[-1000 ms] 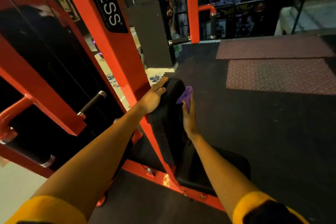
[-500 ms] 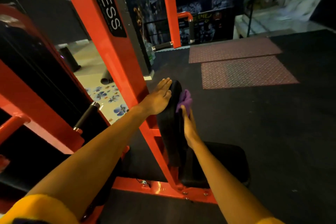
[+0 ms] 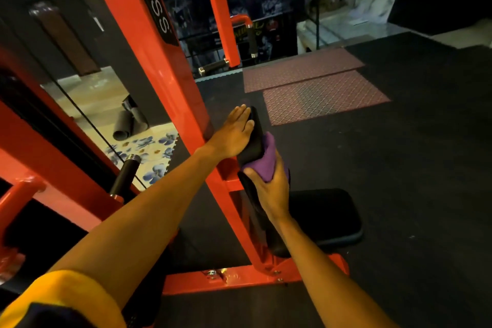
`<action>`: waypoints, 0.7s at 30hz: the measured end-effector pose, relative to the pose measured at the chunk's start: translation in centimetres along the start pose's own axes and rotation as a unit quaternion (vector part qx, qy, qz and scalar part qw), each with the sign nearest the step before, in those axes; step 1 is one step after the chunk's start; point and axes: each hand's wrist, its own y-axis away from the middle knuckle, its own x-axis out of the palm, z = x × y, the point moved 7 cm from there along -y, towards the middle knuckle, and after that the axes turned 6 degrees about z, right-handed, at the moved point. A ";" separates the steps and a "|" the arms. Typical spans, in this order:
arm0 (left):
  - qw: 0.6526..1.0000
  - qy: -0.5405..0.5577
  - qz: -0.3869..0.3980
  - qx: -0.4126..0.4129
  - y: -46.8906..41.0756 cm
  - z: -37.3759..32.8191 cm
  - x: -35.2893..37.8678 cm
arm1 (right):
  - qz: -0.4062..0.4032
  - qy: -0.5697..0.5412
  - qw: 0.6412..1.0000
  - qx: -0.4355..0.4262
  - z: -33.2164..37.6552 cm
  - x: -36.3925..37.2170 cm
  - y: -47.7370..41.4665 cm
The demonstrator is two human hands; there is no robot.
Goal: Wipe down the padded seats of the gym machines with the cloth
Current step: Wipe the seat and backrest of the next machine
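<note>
One sleeve (image 3: 66, 298): yellow cuff on your left arm, nearest the lens.
Seat pad (image 3: 327, 216): black, flat, low on the orange frame (image 3: 159, 61), just beyond your right forearm.
Right hand (image 3: 274, 189): your fingers curl round the purple cloth (image 3: 263, 162), pressing it against the back pad (image 3: 255, 138).
Back pad: black, upright, between your two hands.
Left hand (image 3: 234, 133): flat, fingers straight, resting on the pad's rear side near its top.
Floor mats (image 3: 324, 96): two, reddish, patterned, well beyond on dark flooring.
</note>
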 end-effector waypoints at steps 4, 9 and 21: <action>0.998 -0.018 0.028 0.045 0.0 0.2 0.0 | -0.052 0.096 0.994 0.012 0.7 1.3 -2.1; 1.000 0.011 -0.002 0.027 0.7 -0.2 -0.1 | 0.002 0.145 0.989 -0.010 0.7 1.1 -0.7; 0.999 0.031 -0.015 0.039 0.2 0.2 0.4 | -0.165 0.068 0.981 0.078 -0.5 1.7 1.2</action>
